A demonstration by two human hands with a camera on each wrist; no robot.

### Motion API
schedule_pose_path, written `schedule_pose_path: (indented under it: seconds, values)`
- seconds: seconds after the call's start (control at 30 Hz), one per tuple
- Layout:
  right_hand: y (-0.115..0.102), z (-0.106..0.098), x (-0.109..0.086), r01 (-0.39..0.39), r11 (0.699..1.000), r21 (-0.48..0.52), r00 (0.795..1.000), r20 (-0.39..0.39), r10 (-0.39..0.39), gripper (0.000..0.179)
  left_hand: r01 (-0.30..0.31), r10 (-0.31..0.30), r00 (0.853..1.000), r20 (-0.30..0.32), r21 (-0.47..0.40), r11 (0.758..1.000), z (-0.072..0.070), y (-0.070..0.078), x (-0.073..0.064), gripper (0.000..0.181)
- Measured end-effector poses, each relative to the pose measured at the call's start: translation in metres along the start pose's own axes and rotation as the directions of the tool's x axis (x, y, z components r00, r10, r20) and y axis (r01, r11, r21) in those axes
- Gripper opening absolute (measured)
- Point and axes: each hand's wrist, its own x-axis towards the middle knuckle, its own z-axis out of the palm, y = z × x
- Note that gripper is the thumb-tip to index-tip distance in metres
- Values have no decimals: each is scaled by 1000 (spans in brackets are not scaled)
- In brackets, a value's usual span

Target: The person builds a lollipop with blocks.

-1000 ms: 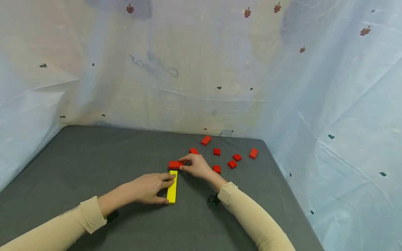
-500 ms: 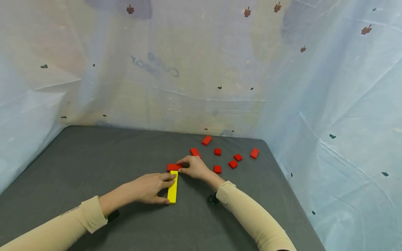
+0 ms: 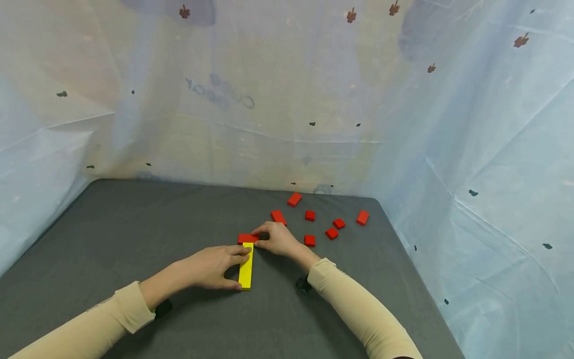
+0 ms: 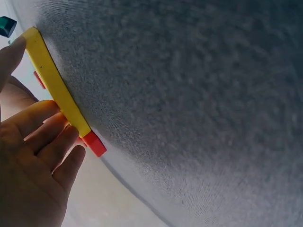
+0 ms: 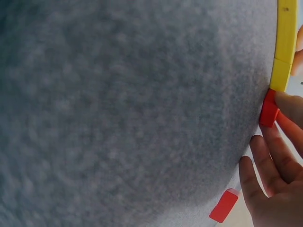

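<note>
A long yellow block strip (image 3: 245, 274) lies on the dark tabletop, a thin seam crossing it in the right wrist view. My left hand (image 3: 211, 267) rests along its left side, with the thumb near one end and the fingertips near the other. At the strip's far end lies a red block (image 3: 244, 238), set crosswise to it. My right hand (image 3: 282, 239) pinches this block's right end between thumb and forefinger. In the right wrist view the red block (image 5: 269, 109) meets the end of the yellow strip (image 5: 284, 42), and my other right fingers are spread beside it.
Several loose red blocks lie right of and beyond my right hand, including an oblong one (image 3: 278, 217) just behind it and a small one (image 3: 310, 241) to its right. Translucent sheeting (image 3: 251, 124) hangs along the table's back and right edges.
My right hand has slid the red block slightly left and toward me, up to the yellow strip's far end. In the last half second, both hands have stayed nearly still.
</note>
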Motion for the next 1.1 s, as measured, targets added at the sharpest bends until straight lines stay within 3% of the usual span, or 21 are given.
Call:
schedule_pose_path:
  seconds: [0.37,0.67,0.83,1.1]
  values:
    - [2,0,-5,28,999,47,999,-25,-27,35,28,-28,1000,-6,-60,998,-4,-1,1,74]
    - [17,-22,-37,27,983,180,990,-141,-1,40,70,-73,997,-32,-92,993,-2,-4,-1,75]
    - [37,-38,-59,-20,985,169,978,-203,55,39,117,-124,989,-78,-86,989,-4,-7,-3,74]
    - [71,-53,-92,-133,984,119,959,-235,158,39,82,-85,994,-74,-43,996,-4,-10,-3,90]
